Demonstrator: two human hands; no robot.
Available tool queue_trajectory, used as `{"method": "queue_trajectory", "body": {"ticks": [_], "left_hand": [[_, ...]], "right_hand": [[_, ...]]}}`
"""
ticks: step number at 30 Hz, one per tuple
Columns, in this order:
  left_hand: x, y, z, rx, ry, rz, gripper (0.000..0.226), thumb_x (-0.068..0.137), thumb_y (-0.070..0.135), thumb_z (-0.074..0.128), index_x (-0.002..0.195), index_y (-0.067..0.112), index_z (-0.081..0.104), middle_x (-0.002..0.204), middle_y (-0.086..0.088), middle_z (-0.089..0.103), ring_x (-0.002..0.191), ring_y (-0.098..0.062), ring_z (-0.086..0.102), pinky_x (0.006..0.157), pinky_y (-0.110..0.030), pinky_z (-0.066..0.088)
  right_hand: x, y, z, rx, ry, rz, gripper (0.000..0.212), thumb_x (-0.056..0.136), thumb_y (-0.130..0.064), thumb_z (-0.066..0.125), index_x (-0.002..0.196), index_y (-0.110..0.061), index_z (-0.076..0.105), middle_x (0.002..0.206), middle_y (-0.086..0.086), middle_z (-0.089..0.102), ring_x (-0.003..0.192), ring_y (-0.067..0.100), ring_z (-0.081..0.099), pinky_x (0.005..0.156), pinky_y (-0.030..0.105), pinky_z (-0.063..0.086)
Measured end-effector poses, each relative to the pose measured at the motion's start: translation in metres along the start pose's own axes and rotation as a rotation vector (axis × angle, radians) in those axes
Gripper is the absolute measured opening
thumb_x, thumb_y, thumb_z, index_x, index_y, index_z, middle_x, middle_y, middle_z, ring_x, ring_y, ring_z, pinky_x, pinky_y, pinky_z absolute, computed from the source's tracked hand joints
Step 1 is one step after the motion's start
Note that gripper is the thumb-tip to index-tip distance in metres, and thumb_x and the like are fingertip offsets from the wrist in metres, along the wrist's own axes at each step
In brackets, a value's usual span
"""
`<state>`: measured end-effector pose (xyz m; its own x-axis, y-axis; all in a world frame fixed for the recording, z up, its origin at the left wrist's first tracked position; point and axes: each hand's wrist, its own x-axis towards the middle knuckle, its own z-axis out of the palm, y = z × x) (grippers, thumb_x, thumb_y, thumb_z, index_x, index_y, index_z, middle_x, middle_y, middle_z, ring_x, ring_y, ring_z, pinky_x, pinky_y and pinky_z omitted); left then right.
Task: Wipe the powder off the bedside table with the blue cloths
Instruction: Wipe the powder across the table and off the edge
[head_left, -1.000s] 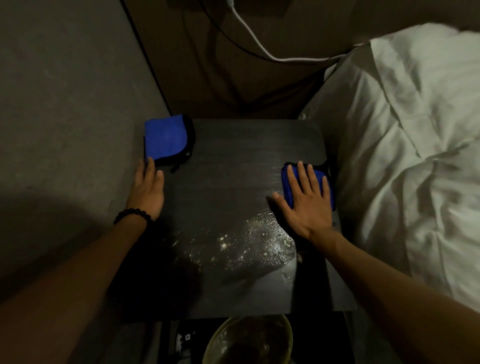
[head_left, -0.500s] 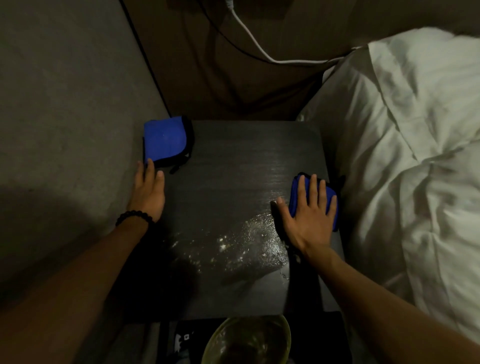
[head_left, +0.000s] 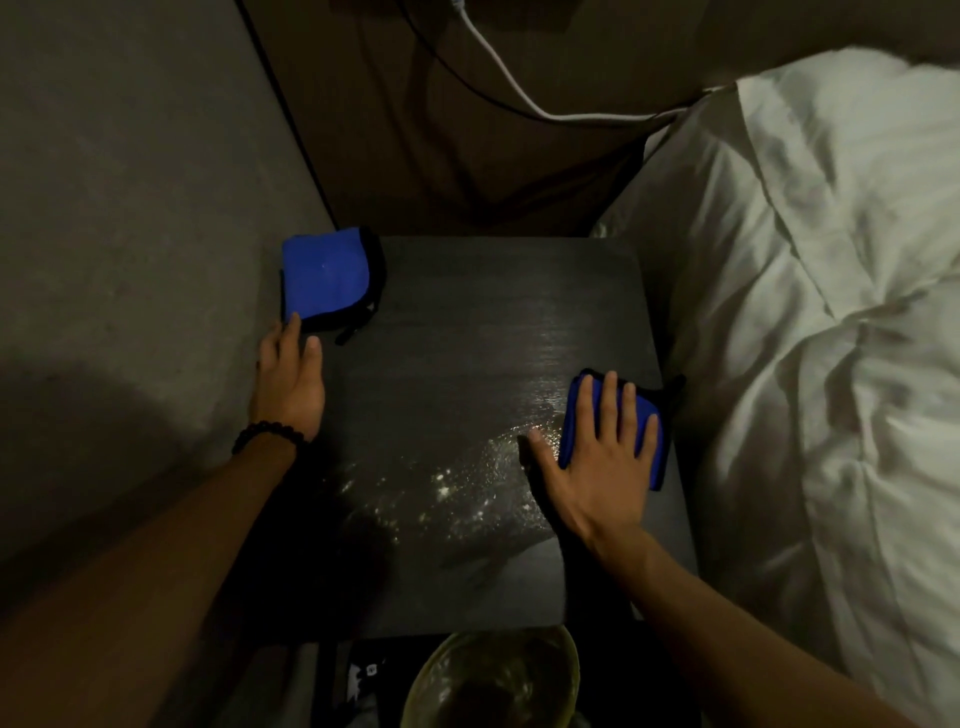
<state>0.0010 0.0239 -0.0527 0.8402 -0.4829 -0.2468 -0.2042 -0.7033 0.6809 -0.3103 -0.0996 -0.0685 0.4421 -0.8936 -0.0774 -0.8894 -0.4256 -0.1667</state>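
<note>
While the room is dim, I can make out the dark surface (head_left: 467, 322) of the bedside table filling the middle of the view, with a wall on its left and a bed with white bedding (head_left: 831, 338) on its right. My right hand (head_left: 602, 462) lies flat with its fingers spread and straight, pressing down on a folded blue cloth (head_left: 654, 447) at the right edge of the surface; the thumb reaches out to the left, off the cloth and onto the dark top. Just left of that hand and nearer to me, the white powder (head_left: 467, 483) is scattered in a loose patch across the near middle of the surface, its right side touching the thumb. My left hand (head_left: 288, 384) rests palm down along the left edge, fingers straight and relaxed, holding nothing; a dark beaded bracelet (head_left: 267, 434) circles its wrist. Its fingertips reach the near edge of a second blue cloth (head_left: 324, 278), which lies folded on the far left corner, its black trim showing along the right and near sides. A white cable (head_left: 519, 88) runs along the wall beyond the surface toward the bed. Below the near edge sits a round bowl (head_left: 493, 680), whose contents I cannot tell.
</note>
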Motion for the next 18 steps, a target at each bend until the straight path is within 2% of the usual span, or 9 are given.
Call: {"method": "queue_trajectory", "body": {"ticks": [5, 8, 11, 16, 18], "left_hand": [[0.000, 0.001, 0.000, -0.024, 0.018, 0.015, 0.052, 0.104, 0.044, 0.024, 0.153, 0.026, 0.021, 0.161, -0.002, 0.016, 0.144, -0.023, 0.023, 0.118, -0.035, 0.014], [0.002, -0.001, -0.001, -0.022, 0.023, 0.031, 0.051, 0.104, 0.042, 0.024, 0.152, 0.026, 0.023, 0.160, -0.002, 0.017, 0.144, -0.022, 0.023, 0.110, -0.027, 0.013], [0.004, -0.004, -0.001, -0.010, 0.009, 0.047, 0.051, 0.104, 0.042, 0.025, 0.152, 0.026, 0.024, 0.159, -0.002, 0.019, 0.142, -0.022, 0.025, 0.107, -0.024, 0.014], [0.008, -0.006, -0.007, 0.002, 0.015, 0.056, 0.050, 0.103, 0.043, 0.026, 0.148, 0.023, 0.033, 0.155, -0.005, 0.027, 0.137, -0.025, 0.034, 0.114, -0.033, 0.022], [0.010, -0.005, -0.008, 0.040, 0.016, 0.084, 0.050, 0.103, 0.044, 0.025, 0.144, 0.019, 0.040, 0.150, -0.008, 0.034, 0.132, -0.027, 0.039, 0.108, -0.031, 0.025]], "right_hand": [[-0.009, -0.011, 0.002, 0.005, -0.040, -0.027, 0.095, 0.091, -0.086, 0.010, 0.164, -0.025, 0.004, 0.171, 0.005, -0.005, 0.156, 0.024, -0.015, 0.124, 0.057, 0.000], [-0.018, -0.027, 0.002, 0.018, -0.064, -0.080, 0.096, 0.091, -0.086, 0.011, 0.163, -0.025, 0.001, 0.171, 0.005, -0.007, 0.156, 0.024, -0.016, 0.124, 0.056, -0.002], [-0.028, -0.049, 0.003, 0.013, -0.093, -0.126, 0.096, 0.090, -0.086, 0.009, 0.163, -0.024, -0.001, 0.170, 0.005, -0.010, 0.155, 0.024, -0.019, 0.124, 0.055, -0.004], [-0.039, -0.093, 0.008, 0.046, -0.104, -0.203, 0.097, 0.090, -0.085, 0.013, 0.164, -0.022, 0.008, 0.171, 0.006, -0.003, 0.156, 0.025, -0.016, 0.124, 0.057, -0.001], [-0.042, -0.105, 0.010, 0.064, -0.088, -0.227, 0.097, 0.091, -0.084, 0.015, 0.163, -0.020, 0.012, 0.171, 0.007, 0.001, 0.156, 0.026, -0.012, 0.124, 0.057, 0.003]]}}
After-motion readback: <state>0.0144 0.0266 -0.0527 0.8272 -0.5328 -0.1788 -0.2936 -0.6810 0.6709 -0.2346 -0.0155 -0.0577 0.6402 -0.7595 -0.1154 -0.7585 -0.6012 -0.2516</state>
